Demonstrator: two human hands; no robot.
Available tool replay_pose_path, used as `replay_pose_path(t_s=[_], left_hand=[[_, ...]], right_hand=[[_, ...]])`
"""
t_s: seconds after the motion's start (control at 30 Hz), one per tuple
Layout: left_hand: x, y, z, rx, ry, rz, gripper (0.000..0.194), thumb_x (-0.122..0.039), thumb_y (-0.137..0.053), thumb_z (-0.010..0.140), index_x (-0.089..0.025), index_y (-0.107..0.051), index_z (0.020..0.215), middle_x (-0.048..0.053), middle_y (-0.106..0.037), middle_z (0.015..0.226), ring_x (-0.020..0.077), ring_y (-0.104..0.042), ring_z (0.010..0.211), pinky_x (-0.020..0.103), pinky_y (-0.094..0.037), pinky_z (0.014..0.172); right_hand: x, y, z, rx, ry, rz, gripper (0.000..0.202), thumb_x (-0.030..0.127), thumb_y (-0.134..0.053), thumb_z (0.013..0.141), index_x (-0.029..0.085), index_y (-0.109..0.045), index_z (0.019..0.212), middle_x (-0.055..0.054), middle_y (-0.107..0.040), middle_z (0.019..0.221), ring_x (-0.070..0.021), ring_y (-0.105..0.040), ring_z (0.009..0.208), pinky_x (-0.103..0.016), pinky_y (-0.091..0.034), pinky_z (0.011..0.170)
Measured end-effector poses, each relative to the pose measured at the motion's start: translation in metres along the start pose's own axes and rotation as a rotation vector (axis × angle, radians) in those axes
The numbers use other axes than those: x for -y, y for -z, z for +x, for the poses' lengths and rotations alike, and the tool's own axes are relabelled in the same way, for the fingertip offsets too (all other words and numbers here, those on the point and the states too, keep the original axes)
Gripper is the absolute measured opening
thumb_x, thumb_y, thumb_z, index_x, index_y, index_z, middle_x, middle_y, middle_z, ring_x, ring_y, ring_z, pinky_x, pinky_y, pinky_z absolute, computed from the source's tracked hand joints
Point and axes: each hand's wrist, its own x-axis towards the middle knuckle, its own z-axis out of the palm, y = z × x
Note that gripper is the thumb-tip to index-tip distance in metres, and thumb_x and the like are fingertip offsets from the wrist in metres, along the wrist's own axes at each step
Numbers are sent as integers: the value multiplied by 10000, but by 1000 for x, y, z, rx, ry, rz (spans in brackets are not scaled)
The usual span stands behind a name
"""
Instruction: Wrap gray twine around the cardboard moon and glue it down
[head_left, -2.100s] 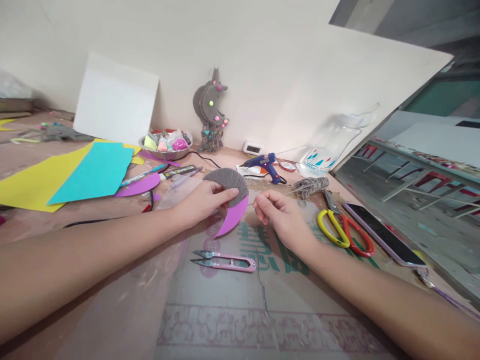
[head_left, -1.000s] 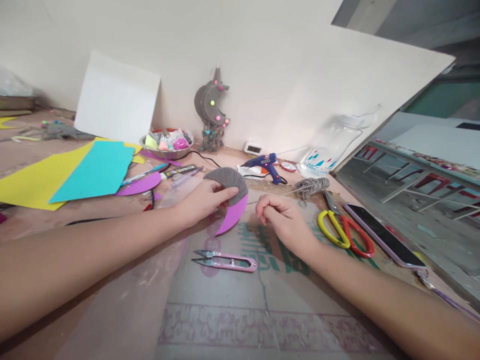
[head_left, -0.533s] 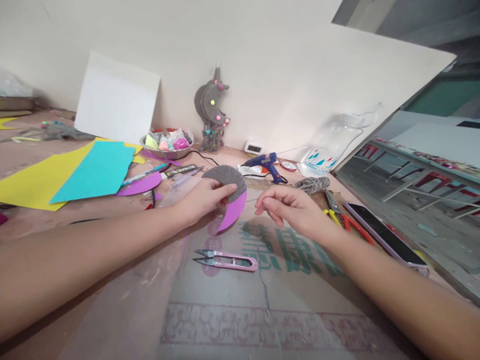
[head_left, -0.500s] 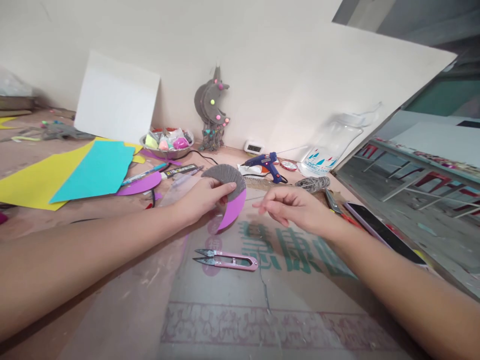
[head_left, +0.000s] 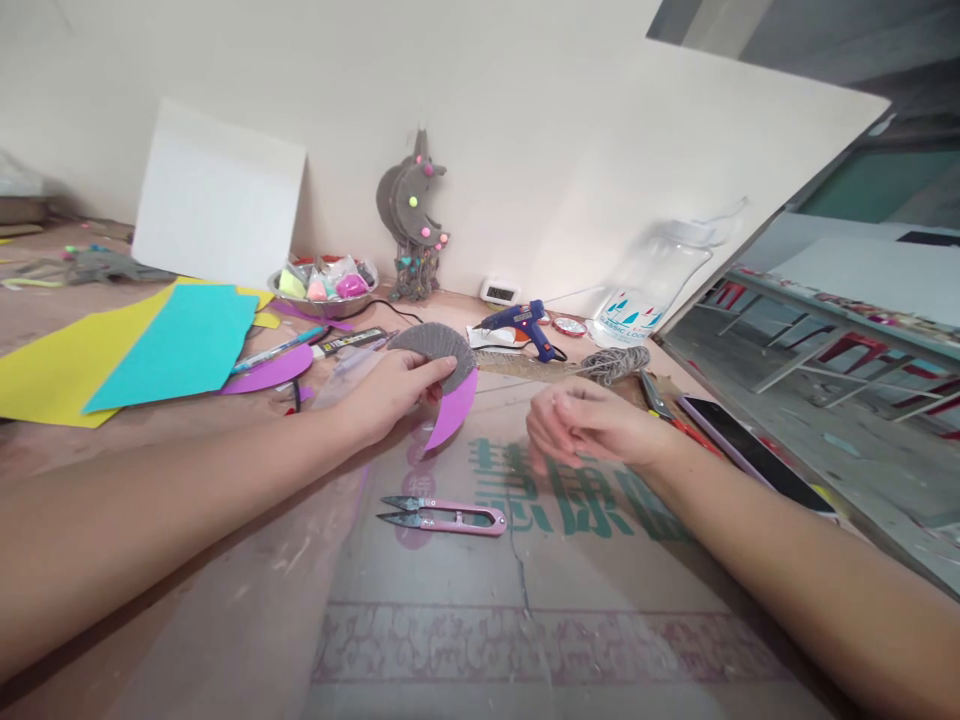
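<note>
My left hand (head_left: 394, 390) pinches a purple card crescent (head_left: 454, 408) at its upper part, thumb on top. Grey yarn is wound closely round the crescent's upper half; its lower tip shows bare purple. My right hand (head_left: 574, 425), a little to the right, has its fingers curled together and smeared by motion. A thin grey strand runs near it, and its fingers seem closed on this yarn, though the grip itself is blurred. The yarn ball (head_left: 616, 363) lies behind that hand. Pink thread snips (head_left: 450, 515) rest on the plastic-covered table below both hands.
A blue glue gun (head_left: 521, 325), a small white clock (head_left: 500, 290) and a bowl of clay packets (head_left: 322, 305) stand behind. Turquoise card (head_left: 176, 345) lies left. Scissors (head_left: 671, 415), a phone (head_left: 754, 453) and a clear jug (head_left: 649, 280) are right. A decorated grey moon (head_left: 412, 215) hangs against the wall.
My right hand has turned and its fingers have curled in closer. My left hand still holds the crescent in much the same pose. The whole view has shifted slightly.
</note>
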Motion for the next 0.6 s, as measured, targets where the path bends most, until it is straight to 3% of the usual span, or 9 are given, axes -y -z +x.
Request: replay_pose_path(t_s=[0.07,0.1,0.17,0.23,0.3,0.4,0.5,0.6], left_hand=[[0,0,0,10,-11,2,333,-449,-584,705,-161,-526,549,7,-547,487,100,-486,464,222,-309,427],[0,0,-1,14,-15,0,333,-448,-583,707,-160,-525,550,7,-549,491,99,-485,465,220,-310,427],[0,0,-1,16,-11,-11,330,-445,-587,703,-157,-525,555,8,-547,492,98,-485,466,217,-310,424],[0,-1,-1,17,7,-35,327,-443,-597,696,-154,-523,563,6,-537,488,95,-475,457,215,-308,419],[0,-1,-1,24,20,-62,327,-442,-605,689,-151,-519,568,1,-522,483,88,-457,438,214,-306,415],[0,-2,-2,37,32,-80,334,-447,-609,686,-148,-515,571,-5,-504,484,80,-438,421,211,-301,407],[-1,-3,-4,76,41,-90,330,-450,-604,692,-151,-513,584,-9,-501,505,77,-443,434,202,-307,412],[-4,-3,-7,165,31,-90,326,-457,-575,715,-159,-507,603,-18,-492,529,70,-431,436,195,-303,410]], right_hand=[[3,-2,0,-49,37,-105,425,489,-521,796,176,-494,511,24,-460,482,-127,-539,534,-384,-457,756],[4,-2,0,-2,9,-131,450,496,-523,792,178,-471,479,19,-468,478,-127,-543,539,-389,-449,781],[6,-3,-1,130,-78,-68,494,542,-530,764,186,-423,439,33,-435,435,-101,-474,435,-384,-470,718],[6,-3,-3,112,-80,65,507,579,-518,752,191,-410,443,58,-369,407,-73,-372,354,-364,-482,609],[6,-4,-1,-47,13,116,497,566,-503,770,188,-422,458,58,-363,427,-73,-374,362,-356,-482,597],[1,-7,7,-291,78,-5,410,484,-496,814,176,-484,542,52,-400,455,-89,-449,424,-333,-467,632],[-8,-13,17,-562,66,-172,235,406,-575,783,177,-540,746,68,-422,485,-79,-436,425,-240,-379,482],[-15,-21,21,-708,81,-238,229,381,-591,766,193,-535,885,78,-422,529,-59,-373,407,-207,-280,410]])
